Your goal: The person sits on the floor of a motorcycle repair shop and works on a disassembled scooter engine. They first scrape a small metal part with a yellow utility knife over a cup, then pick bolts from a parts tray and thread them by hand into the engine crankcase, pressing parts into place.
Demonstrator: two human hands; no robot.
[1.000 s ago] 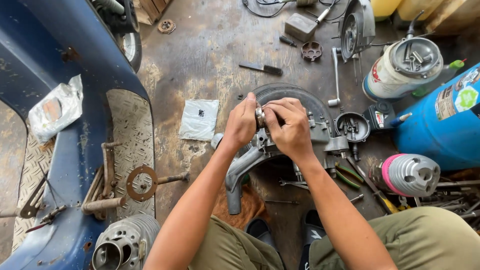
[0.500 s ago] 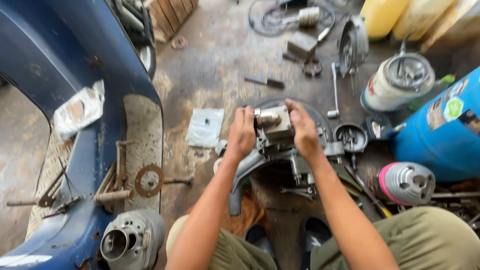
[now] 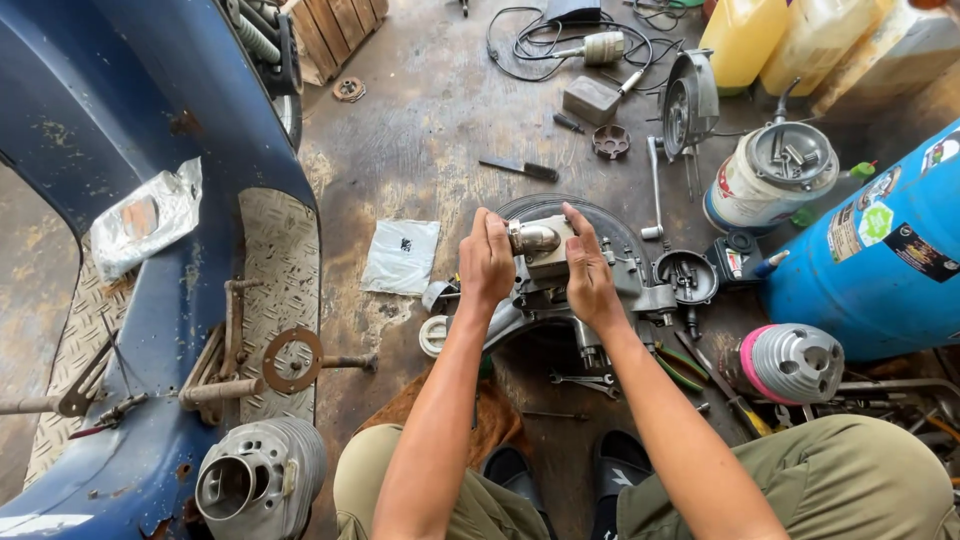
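- The left hand and the right hand are both on a small grey metal part, one on each side of it
- The metal part sits between the two hands, with a shiny round end that points toward the left hand
- The left hand is curled, and its fingertips touch the shiny round end
- The right hand is wrapped around the boxy side of the metal part and holds it
- The metal part rests on top of a big grey engine block, which lies on the dirty floor just in front of the person's knees
- A round dark cover lies under the far side of the engine block
- A small clear bag lies flat on the floor, near the left hand and on its outer side
- A white ring lies on the floor just below the left wrist
- A black round cup with small bits in it sits near the right hand, on its outer side
- A blue scooter body stands far off to the left
- A blue barrel lies on its side far off to the right
- Spanners lie on the floor between the two arms
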